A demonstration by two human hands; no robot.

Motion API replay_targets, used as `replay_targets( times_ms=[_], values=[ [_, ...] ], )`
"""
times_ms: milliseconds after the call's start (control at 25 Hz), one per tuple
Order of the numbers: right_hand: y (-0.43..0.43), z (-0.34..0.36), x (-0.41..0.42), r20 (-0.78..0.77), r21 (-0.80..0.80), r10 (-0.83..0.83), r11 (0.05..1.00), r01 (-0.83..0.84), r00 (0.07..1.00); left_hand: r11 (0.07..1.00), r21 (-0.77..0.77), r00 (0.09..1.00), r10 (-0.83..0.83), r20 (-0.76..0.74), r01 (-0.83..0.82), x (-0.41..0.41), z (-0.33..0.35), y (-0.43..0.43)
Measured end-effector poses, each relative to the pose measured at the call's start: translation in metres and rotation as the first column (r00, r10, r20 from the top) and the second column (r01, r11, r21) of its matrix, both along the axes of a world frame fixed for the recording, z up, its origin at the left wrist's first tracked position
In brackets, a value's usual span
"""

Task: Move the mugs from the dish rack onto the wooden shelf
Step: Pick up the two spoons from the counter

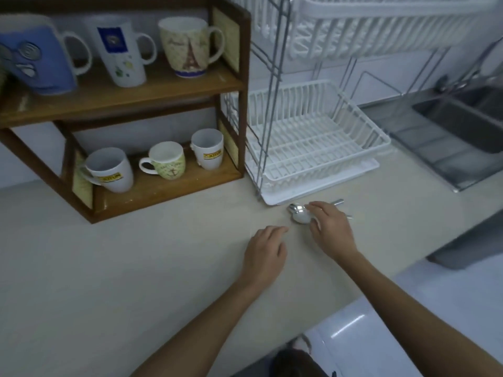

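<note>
Left hand (pixel 265 250) loose, fingers relaxed, on counter (pixel 136 268); right hand (pixel 330 229) pinching spoons (pixel 300 216) just before dish rack (pixel 313 148). Six mugs (pixel 166 163) standing on wooden shelf (pixel 163 87).

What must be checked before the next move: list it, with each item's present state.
1. Six mugs standing on the wooden shelf: ok.
2. Nothing in the lower rack basket: ok.
3. Nothing in the upper rack basket: cannot tell, its inside is hidden.
4. The left hand free and open: ok.
5. Grip of the right hand on the spoons: cannot tell.
</note>
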State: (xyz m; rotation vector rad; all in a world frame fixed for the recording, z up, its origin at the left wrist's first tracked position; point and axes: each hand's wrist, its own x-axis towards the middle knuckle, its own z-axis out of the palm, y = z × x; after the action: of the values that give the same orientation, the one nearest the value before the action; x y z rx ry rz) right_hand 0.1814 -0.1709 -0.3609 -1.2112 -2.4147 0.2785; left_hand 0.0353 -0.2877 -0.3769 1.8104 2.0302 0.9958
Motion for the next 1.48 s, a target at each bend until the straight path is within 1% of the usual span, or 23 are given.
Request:
replay_targets(
  times_ms=[80,160,240,320,400,480,560,720,800,960,1000,1040,1120,1160,1200,1240,1360,1400,1440,1480],
  values=[
    [0.029,0.001,0.023,0.045,-0.032,-0.069,0.997,0.070,0.997,0.998,-0.016,0.998,-0.054,-0.027,0.054,0.027,-0.001,0.010],
    [0.062,-0.002,0.041,0.113,-0.090,-0.042,0.995,0.052,0.993,0.997,-0.032,0.997,-0.066,-0.040,0.065,0.051,-0.005,0.027],
    [0.089,-0.007,0.051,0.164,-0.141,0.078,0.988,-0.055,0.983,0.996,-0.080,0.998,-0.034,-0.056,0.030,0.073,-0.009,0.047],
    [0.111,-0.011,0.055,0.201,-0.183,0.211,0.968,-0.175,0.957,0.995,-0.093,0.998,0.039,-0.047,-0.044,0.094,-0.012,0.068],
    [0.129,-0.016,0.060,0.236,-0.212,0.316,0.940,-0.269,0.919,0.990,-0.102,0.987,0.085,-0.139,-0.100,0.114,-0.014,0.083],
    [0.140,-0.020,0.063,0.218,-0.253,0.404,0.903,-0.348,0.889,0.982,-0.113,0.955,0.118,-0.273,-0.153,0.125,-0.018,0.092],
    [0.149,-0.021,0.065,0.189,-0.278,0.464,0.871,-0.405,0.866,0.966,-0.116,0.923,0.181,-0.340,-0.232,0.132,-0.019,0.096],
    [0.159,-0.022,0.064,0.189,-0.324,0.543,0.821,-0.470,0.818,0.925,-0.093,0.870,0.308,-0.386,-0.368,0.138,-0.022,0.092],
    [0.163,-0.019,0.059,0.180,-0.373,0.563,0.798,-0.473,0.807,0.923,-0.072,0.862,0.324,-0.389,-0.379,0.130,-0.022,0.085],
    [0.170,-0.013,0.058,0.159,-0.541,0.588,0.724,-0.428,0.793,0.937,-0.038,0.834,0.289,-0.470,-0.347,0.132,-0.020,0.084],
    [0.172,-0.013,0.060,0.132,-0.571,0.585,0.705,-0.421,0.800,0.941,-0.068,0.844,0.265,-0.467,-0.333,0.137,-0.019,0.090],
    [0.174,-0.013,0.063,0.098,-0.590,0.569,0.694,-0.413,0.817,0.937,-0.134,0.860,0.231,-0.455,-0.323,0.142,-0.017,0.097],
    [0.179,-0.016,0.072,0.024,-0.597,0.490,0.706,-0.381,0.871,0.891,-0.300,0.874,0.183,-0.450,-0.341,0.153,-0.018,0.112],
    [0.182,-0.017,0.077,-0.006,-0.593,0.453,0.717,-0.368,0.892,0.868,-0.332,0.866,0.193,-0.462,-0.370,0.157,-0.020,0.118],
    [0.186,-0.018,0.081,-0.032,-0.591,0.429,0.720,-0.363,0.903,0.856,-0.329,0.854,0.216,-0.473,-0.399,0.159,-0.020,0.122],
    [0.189,-0.019,0.086,-0.053,-0.597,0.411,0.717,-0.359,0.910,0.860,-0.293,0.839,0.243,-0.487,-0.419,0.161,-0.019,0.122],
    [0.191,-0.023,0.098,-0.102,-0.625,0.359,0.703,-0.340,0.928,0.900,-0.089,0.810,0.337,-0.480,-0.426,0.157,-0.020,0.110],
    [0.190,-0.025,0.101,-0.126,-0.636,0.335,0.695,-0.335,0.934,0.901,-0.044,0.806,0.364,-0.467,-0.433,0.153,-0.021,0.106],
    [0.189,-0.026,0.103,-0.158,-0.647,0.306,0.686,-0.333,0.939,0.896,-0.038,0.809,0.380,-0.448,-0.442,0.149,-0.021,0.104],
    [0.189,-0.028,0.104,-0.193,-0.657,0.276,0.676,-0.333,0.942,0.891,-0.074,0.820,0.376,-0.432,-0.447,0.145,-0.019,0.106]
  ],
)
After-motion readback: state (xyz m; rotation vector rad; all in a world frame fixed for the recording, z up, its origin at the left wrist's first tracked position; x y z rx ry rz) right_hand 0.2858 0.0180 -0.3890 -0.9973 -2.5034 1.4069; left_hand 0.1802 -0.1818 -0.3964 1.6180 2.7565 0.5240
